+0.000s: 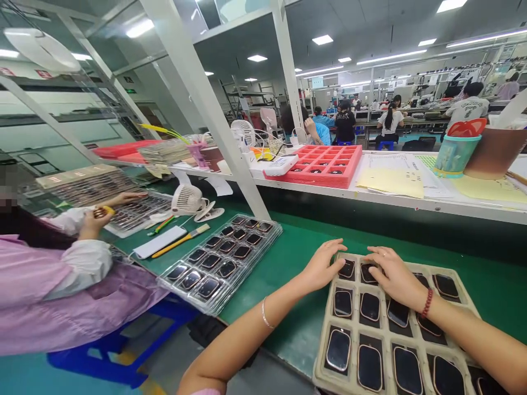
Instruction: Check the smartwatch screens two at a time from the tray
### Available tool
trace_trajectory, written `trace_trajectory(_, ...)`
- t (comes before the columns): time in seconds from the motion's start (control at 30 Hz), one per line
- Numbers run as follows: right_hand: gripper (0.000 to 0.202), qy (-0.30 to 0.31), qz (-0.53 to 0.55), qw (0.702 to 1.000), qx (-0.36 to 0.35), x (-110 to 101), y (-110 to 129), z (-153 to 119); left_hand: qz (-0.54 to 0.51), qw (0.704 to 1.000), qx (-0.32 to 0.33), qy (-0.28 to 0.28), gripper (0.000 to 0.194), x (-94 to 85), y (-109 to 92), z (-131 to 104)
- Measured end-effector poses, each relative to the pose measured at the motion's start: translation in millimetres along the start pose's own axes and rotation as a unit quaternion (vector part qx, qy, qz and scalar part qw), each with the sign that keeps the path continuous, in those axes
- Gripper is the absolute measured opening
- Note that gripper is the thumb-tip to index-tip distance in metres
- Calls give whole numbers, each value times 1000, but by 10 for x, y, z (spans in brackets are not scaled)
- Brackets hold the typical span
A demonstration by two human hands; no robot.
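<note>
A beige tray [324, 329] on the green bench holds rows of dark, rounded-rectangle pieces with thin gold-coloured rims. My left hand [323, 265] rests at the tray's far left corner, thumb over the corner piece and fingers spread past the edge. Over the far row, my right hand [393, 276] has its thumb on the second piece [368, 273] and its fingers reaching to the tray's far edge. Both hands appear to touch the pieces without lifting any. Left of my arm lies a stack of clear plastic trays [247, 267] with similar dark pieces.
At the left, a person in a pink garment [37, 280] works over another tray. A brush [181, 241], white box [160, 242] and small fan [187, 200] lie between us. Above the bench, a shelf [387, 198] holds a red divided tray [354, 173], papers and cups; a slanted post stands left.
</note>
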State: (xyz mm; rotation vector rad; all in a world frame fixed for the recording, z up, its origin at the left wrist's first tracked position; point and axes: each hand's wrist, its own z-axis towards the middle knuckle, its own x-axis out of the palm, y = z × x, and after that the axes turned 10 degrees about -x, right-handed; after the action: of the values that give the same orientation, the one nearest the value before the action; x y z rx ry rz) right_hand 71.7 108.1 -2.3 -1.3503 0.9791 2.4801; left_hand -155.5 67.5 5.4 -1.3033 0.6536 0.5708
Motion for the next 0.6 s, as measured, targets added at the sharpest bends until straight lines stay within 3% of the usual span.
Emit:
trace_trajectory(0.1, 35, -7, -37, 998, -53, -93, -57, -130, 27, 993, 98, 57, 50, -114, -24, -172)
trace_trajectory(0.17, 36, -15, -43, 997, -62, -160, -63, -178, 52, 983, 124, 121, 53, -183, -56, -268)
trace_trajectory(0.23, 35, -14, -43, 997, -59, -223, -46, -191, 69, 978, 129, 147, 57, -226, -74, -330)
trace_trajectory(0.33, 27, -8, -49, 998, -49, -336, -45, -203, 55, 983, 137, 105, 61, -258, -62, -360)
trace_trajectory(0.43, 20, -4, -80, 997, -23, -469, -148, -286, 32, 990, 123, 63, 53, -274, -57, -328)
trace_trajectory(0.6, 20, 22, -159, 987, 24, -554, -375, -525, 57, 989, 114, 74, 34, -89, -292, -58)
